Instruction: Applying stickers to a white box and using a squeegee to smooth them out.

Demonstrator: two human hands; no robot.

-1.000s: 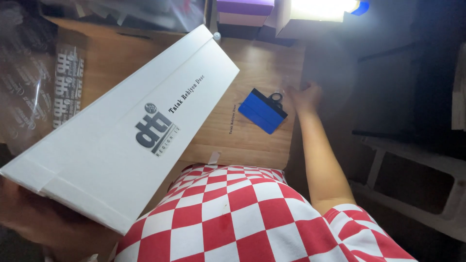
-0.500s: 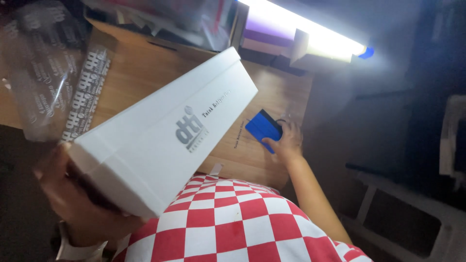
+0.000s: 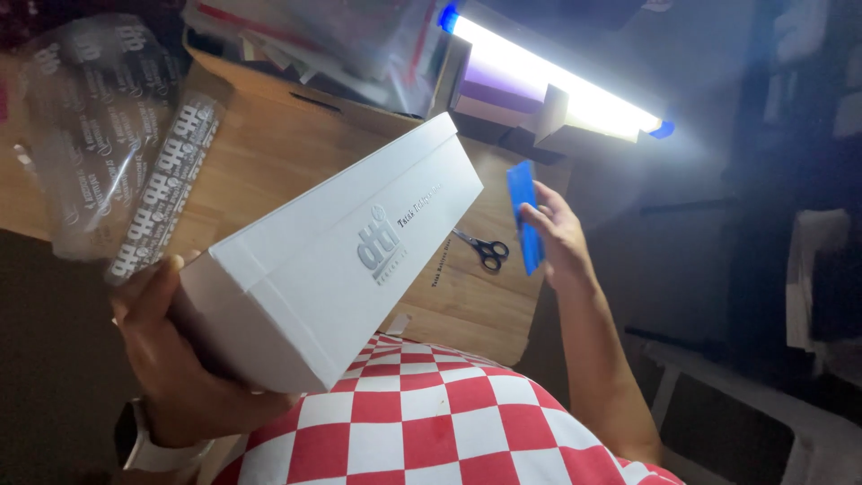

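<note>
While left hand (image 3: 180,368) grips shut white box (image 3: 332,251), contents unseen, right hand (image 3: 561,238) holds blue card (image 3: 523,216).

Left hand (image 3: 175,359), near left, wrist banded, fingers curled up and clamped tight in a grip. Right hand (image 3: 557,238), far right, arm outstretched, fingers pinched closed, thumb opposed.
</note>
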